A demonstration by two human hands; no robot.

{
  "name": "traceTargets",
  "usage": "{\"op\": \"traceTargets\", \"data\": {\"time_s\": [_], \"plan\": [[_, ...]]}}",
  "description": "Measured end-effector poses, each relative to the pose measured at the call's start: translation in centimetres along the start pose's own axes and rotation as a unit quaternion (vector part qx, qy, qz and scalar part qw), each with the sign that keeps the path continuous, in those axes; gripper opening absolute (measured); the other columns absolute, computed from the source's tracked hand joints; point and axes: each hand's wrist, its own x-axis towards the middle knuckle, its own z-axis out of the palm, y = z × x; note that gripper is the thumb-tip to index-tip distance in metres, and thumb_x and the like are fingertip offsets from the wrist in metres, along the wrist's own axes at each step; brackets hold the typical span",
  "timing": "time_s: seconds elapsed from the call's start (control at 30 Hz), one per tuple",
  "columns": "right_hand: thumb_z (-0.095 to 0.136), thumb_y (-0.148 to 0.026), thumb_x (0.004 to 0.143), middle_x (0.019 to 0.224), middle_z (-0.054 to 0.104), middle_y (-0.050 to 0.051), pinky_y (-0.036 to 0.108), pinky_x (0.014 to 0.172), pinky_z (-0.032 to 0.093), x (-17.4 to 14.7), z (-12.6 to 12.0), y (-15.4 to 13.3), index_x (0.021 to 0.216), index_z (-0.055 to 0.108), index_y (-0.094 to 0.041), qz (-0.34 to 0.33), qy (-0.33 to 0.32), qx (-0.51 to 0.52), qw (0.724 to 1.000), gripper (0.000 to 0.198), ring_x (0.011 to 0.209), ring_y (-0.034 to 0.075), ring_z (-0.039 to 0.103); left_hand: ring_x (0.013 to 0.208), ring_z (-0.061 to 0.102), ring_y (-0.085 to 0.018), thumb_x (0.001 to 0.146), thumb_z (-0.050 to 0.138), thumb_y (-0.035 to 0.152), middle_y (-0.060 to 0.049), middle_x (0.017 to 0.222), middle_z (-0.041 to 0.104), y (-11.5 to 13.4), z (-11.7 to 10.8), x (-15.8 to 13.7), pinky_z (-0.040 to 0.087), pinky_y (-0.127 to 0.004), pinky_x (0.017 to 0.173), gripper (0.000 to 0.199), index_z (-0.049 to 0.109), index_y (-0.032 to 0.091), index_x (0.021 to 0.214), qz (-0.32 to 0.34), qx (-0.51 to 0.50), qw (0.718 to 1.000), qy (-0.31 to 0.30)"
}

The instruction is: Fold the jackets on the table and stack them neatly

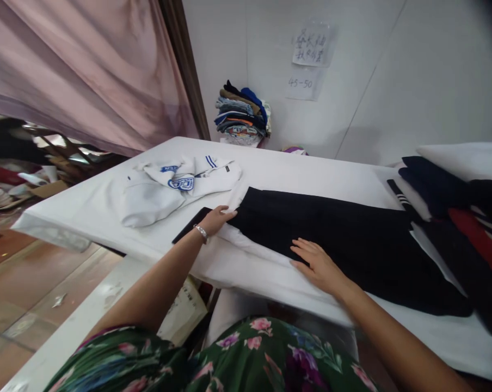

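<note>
Black trousers lie folded lengthwise across the white table, legs toward the right. My left hand, with a silver bracelet at the wrist, is closed at the waist end, thumb and fingers at the corner of the cloth. Flat on the near edge of the trousers rests my right hand, fingers stretched out and slightly apart. Under my left wrist is a flat black item, partly hidden, whose kind I cannot make out. Beyond it lies a crumpled white garment with blue lettering and stripes.
Several dark, red and white garments are heaped at the right end of the table. A stack of folded clothes stands by the wall behind. A pink curtain hangs at left; handwritten sheets are on the wall.
</note>
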Motion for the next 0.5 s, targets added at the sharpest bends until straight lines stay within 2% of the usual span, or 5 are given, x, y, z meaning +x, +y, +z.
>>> {"op": "traceTargets", "data": {"time_s": [0.13,0.27,0.37,0.43,0.5], "plan": [[0.044,-0.045,0.1,0.151,0.049,0.013,0.056,0.118,0.031,0.9,0.0,-1.0,0.138,0.06,-0.019,-0.005,-0.028,-0.011,1.0,0.049,0.144,0.03,0.039,0.116,0.064,-0.03,0.068,0.082,0.045,-0.017,0.134,0.064,-0.9,0.7,-1.3,0.054,-0.031,0.085,0.081,0.054,0.017,0.138,-0.009,0.027,1.0,-0.013],[0.046,-0.046,0.098,0.159,0.036,0.01,0.06,0.121,0.021,0.9,0.0,-2.0,0.146,0.05,-0.021,-0.008,-0.086,-0.02,0.996,0.054,0.15,0.03,0.026,0.113,0.066,-0.028,0.07,0.079,0.029,-0.013,0.124,0.069,-1.2,1.3,-1.0,0.052,-0.032,0.093,0.074,0.053,0.017,0.139,0.021,0.037,0.999,-0.025],[0.048,-0.048,0.097,0.16,0.033,0.009,0.059,0.122,0.02,0.4,-0.3,-2.1,0.149,0.047,-0.023,-0.02,-0.107,0.0,0.994,0.057,0.151,0.029,0.024,0.108,0.068,-0.029,0.069,0.08,0.03,-0.012,0.118,0.072,-1.3,1.0,-0.3,0.053,-0.034,0.093,0.074,0.055,0.016,0.137,0.01,0.025,0.999,-0.036],[0.048,-0.051,0.097,0.158,0.037,0.008,0.058,0.121,0.024,0.2,-1.1,-2.0,0.147,0.049,-0.026,-0.034,-0.094,0.022,0.995,0.056,0.15,0.028,0.027,0.111,0.068,-0.03,0.069,0.08,0.037,-0.015,0.121,0.071,-1.2,0.7,0.3,0.053,-0.035,0.094,0.074,0.056,0.015,0.136,-0.003,0.019,0.999,-0.031],[0.046,-0.05,0.098,0.157,0.041,0.008,0.057,0.121,0.025,0.3,-2.4,-1.4,0.144,0.053,-0.027,-0.042,-0.031,0.023,0.998,0.052,0.149,0.027,0.031,0.118,0.064,-0.031,0.071,0.077,0.047,-0.017,0.127,0.068,-0.8,0.4,1.1,0.049,-0.035,0.1,0.074,0.058,0.013,0.134,0.0,0.024,1.0,-0.019]]}}
